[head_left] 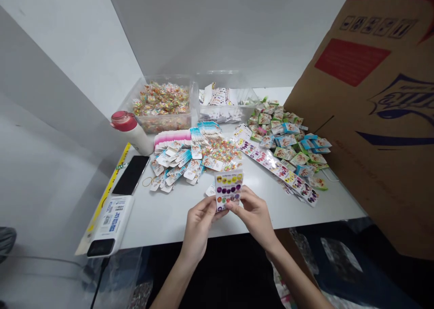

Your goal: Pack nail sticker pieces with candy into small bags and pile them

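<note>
- Holding a card of round stickers (228, 189) up over the white table (162, 223), you pinch it in both hands.
- Your left hand (200, 223) is closed on its lower left edge.
- Your right hand (252, 214) is closed on its lower right side.
- Just past it lies a messy pile of small cards (172, 164).
- A long strip of stickers (271, 162) lies to the right.

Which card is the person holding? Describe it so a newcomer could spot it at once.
Start at the white table, along the edge nearest the person, just in front of the scattered cards. The sticker card is held up between the left hand and the right hand. It is the one card lifted off the table, printed with rows of yellow and purple circles.
</note>
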`<action>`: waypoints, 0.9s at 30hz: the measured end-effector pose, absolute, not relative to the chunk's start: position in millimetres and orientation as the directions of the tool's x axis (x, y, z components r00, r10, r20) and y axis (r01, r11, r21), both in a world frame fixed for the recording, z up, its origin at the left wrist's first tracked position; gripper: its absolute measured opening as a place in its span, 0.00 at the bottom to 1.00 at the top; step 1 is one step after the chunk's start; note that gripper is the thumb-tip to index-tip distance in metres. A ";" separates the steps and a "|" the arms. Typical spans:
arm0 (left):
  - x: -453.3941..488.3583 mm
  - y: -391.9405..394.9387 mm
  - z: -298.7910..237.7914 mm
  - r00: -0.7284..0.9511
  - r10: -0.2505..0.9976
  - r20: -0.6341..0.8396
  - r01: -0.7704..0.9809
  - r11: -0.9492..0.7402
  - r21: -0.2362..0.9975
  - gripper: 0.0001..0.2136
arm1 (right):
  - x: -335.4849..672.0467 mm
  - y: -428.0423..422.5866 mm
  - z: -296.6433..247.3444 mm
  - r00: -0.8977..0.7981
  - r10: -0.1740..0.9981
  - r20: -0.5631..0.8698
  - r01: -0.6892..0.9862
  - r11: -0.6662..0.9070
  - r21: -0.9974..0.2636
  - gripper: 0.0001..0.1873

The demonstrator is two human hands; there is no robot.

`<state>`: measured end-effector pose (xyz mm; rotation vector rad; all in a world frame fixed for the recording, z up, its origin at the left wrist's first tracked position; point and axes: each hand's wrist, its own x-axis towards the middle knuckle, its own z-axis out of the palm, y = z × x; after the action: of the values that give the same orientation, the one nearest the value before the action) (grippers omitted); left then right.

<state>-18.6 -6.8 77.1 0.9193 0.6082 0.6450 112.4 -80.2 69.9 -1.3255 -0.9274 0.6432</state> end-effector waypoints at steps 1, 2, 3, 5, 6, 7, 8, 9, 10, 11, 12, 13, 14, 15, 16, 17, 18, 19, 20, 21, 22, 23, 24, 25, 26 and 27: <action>-18.9 -7.6 77.9 0.669 0.720 -0.182 -0.243 0.444 0.863 0.11 | 110.9 -78.0 71.1 0.544 0.828 0.137 0.031 0.144 -0.989 0.05; -19.6 -8.1 78.6 0.676 0.716 -0.175 -0.234 0.434 0.870 0.12 | 109.9 -76.1 72.3 0.556 0.827 0.081 -0.049 0.130 -0.990 0.07; -20.5 -8.2 79.0 0.676 0.716 -0.175 -0.215 0.419 0.882 0.12 | 109.3 -74.4 73.3 0.549 0.835 0.030 -0.122 0.116 -0.986 0.09; -22.8 -7.7 79.5 0.666 0.722 -0.186 -0.162 0.383 0.909 0.12 | 109.3 -72.0 74.4 0.509 0.859 -0.046 -0.235 0.087 -0.968 0.12; -23.9 -7.3 79.8 0.656 0.729 -0.194 -0.131 0.363 0.923 0.13 | 109.5 -71.4 74.4 0.491 0.868 -0.071 -0.269 0.073 -0.960 0.12; -24.9 -7.1 80.2 0.649 0.734 -0.200 -0.102 0.343 0.934 0.13 | 109.7 -71.0 74.1 0.478 0.873 -0.092 -0.291 0.059 -0.955 0.12; -25.7 -6.9 80.7 0.643 0.740 -0.199 -0.083 0.326 0.942 0.14 | 109.8 -70.8 73.6 0.473 0.874 -0.109 -0.307 0.047 -0.951 0.12; -26.2 -6.9 81.3 0.644 0.740 -0.194 -0.076 0.314 0.946 0.14 | 109.9 -70.7 73.1 0.473 0.872 -0.124 -0.318 0.038 -0.947 0.11; -26.3 -6.9 81.8 0.651 0.736 -0.186 -0.076 0.307 0.949 0.14 | 109.8 -70.6 72.5 0.476 0.869 -0.137 -0.329 0.031 -0.944 0.11; -26.1 -6.8 81.8 0.658 0.732 -0.178 -0.080 0.303 0.950 0.14 | 109.6 -70.4 72.0 0.479 0.865 -0.149 -0.339 0.025 -0.941 0.11; -25.6 -6.5 81.2 0.660 0.731 -0.173 -0.083 0.300 0.950 0.14 | 109.4 -70.2 71.6 0.476 0.865 -0.160 -0.346 0.017 -0.938 0.10; -24.9 -6.0 80.0 0.652 0.738 -0.174 -0.082 0.296 0.952 0.13 | 109.2 -69.9 71.2 0.468 0.868 -0.165 -0.345 0.007 -0.939 0.10; -24.2 -5.1 78.2 0.634 0.752 -0.181 -0.077 0.294 0.953 0.12 | 109.1 -69.7 70.8 0.460 0.872 -0.166 -0.336 -0.002 -0.942 0.11; -23.4 -3.9 76.0 0.610 0.769 -0.192 -0.071 0.295 0.953 0.12 | 109.1 -69.4 70.4 0.459 0.873 -0.165 -0.323 -0.009 -0.946 0.11; -22.7 -2.7 73.7 0.583 0.786 -0.205 -0.069 0.299 0.952 0.12 | 109.1 -69.4 70.1 0.465 0.870 -0.162 -0.310 -0.011 -0.951 0.12; -22.2 -1.4 71.6 0.561 0.799 -0.217 -0.069 0.306 0.950 0.12 | 109.3 -69.4 69.9 0.473 0.867 -0.159 -0.298 -0.012 -0.954 0.13; -21.8 -0.3 69.9 0.545 0.807 -0.227 -0.070 0.314 0.947 0.12 | 109.5 -69.7 69.9 0.477 0.865 -0.156 -0.288 -0.014 -0.958 0.15; -21.7 0.5 68.7 0.536 0.810 -0.236 -0.070 0.321 0.944 0.12 | 109.6 -70.1 70.2 0.478 0.866 -0.149 -0.274 -0.014 -0.962 0.15; -21.8 0.8 68.2 0.532 0.811 -0.245 -0.067 0.328 0.942 0.13 | 109.7 -70.5 70.7 0.475 0.870 -0.136 -0.252 -0.014 -0.968 0.14; -21.9 0.8 68.3 0.529 0.811 -0.252 -0.063 0.334 0.941 0.13 | 109.7 -71.0 71.4 0.468 0.876 -0.116 -0.218 -0.013 -0.976 0.12; -22.2 0.4 68.9 0.527 0.810 -0.257 -0.059 0.336 0.940 0.13 | 109.5 -71.4 72.2 0.461 0.883 -0.091 -0.174 -0.011 -0.985 0.10; -22.4 -0.2 69.8 0.527 0.809 -0.258 -0.056 0.337 0.940 0.13 | 109.3 -71.7 73.0 0.459 0.886 -0.063 -0.125 -0.005 -0.992 0.10; -22.6 -0.9 70.9 0.530 0.808 -0.256 -0.056 0.334 0.941 0.13 | 109.0 -71.9 73.8 0.460 0.888 -0.034 -0.074 0.000 -0.997 0.10; -22.8 -1.6 72.0 0.537 0.806 -0.249 -0.057 0.328 0.943 0.13 | 108.7 -72.1 74.4 0.459 0.888 -0.010 -0.025 0.002 -1.000 0.11; -22.8 -2.1 73.0 0.545 0.804 -0.237 -0.060 0.320 0.946 0.12 | 108.5 -72.3 74.7 0.456 0.890 0.009 0.018 0.001 -1.000 0.11; -22.8 -2.5 73.9 0.555 0.802 -0.223 -0.065 0.309 0.949 0.12 | 108.2 -72.4 74.9 0.453 0.891 0.022 0.052 -0.002 -0.999 0.12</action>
<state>-22.8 -2.5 73.9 1.1167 0.8042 0.6624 108.2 -72.4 74.9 -1.4248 -0.8948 0.8237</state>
